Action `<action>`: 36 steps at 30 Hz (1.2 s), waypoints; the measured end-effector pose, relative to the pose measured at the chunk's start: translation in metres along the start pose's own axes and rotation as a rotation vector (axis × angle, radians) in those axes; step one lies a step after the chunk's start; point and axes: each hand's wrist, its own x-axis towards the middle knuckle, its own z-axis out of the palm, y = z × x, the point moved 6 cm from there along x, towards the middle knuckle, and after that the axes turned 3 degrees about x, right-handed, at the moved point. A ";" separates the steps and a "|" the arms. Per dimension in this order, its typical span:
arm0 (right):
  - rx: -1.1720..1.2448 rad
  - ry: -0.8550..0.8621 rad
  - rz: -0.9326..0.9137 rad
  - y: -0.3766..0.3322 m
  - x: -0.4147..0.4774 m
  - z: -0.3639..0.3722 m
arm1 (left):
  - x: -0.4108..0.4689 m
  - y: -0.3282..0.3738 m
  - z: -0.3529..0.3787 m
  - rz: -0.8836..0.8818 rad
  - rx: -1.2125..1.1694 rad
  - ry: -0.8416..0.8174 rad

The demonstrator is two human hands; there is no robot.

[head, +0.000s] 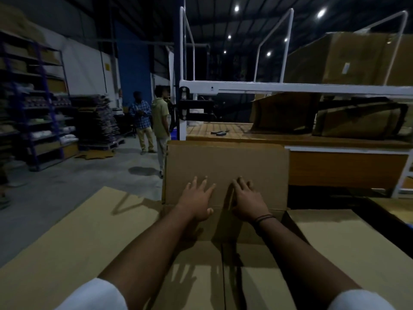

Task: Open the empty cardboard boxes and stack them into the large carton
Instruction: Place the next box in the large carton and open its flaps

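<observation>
A large brown carton stands open in front of me, its far flap (pixel 225 166) raised upright and its side flaps (pixel 73 238) spread out left and right. Inside it lies a smaller cardboard box (pixel 201 271) with a seam down its middle. My left hand (pixel 197 201) reaches forward with fingers spread and straight, touching the base of the far flap. My right hand (pixel 247 199), a dark band on its wrist, lies beside it with relaxed fingers against the same flap. Neither hand grips anything.
A wooden workbench (pixel 290 136) with a white metal frame (pixel 290 87) stands behind the carton, holding more cartons. Two people (pixel 149 121) stand at the left on the concrete floor. Blue shelving (pixel 38 104) and stacked flat cardboard (pixel 96 121) line the left wall.
</observation>
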 end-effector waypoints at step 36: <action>-0.136 0.149 0.068 0.083 -0.089 -0.013 | -0.063 -0.007 -0.008 -0.031 -0.013 0.196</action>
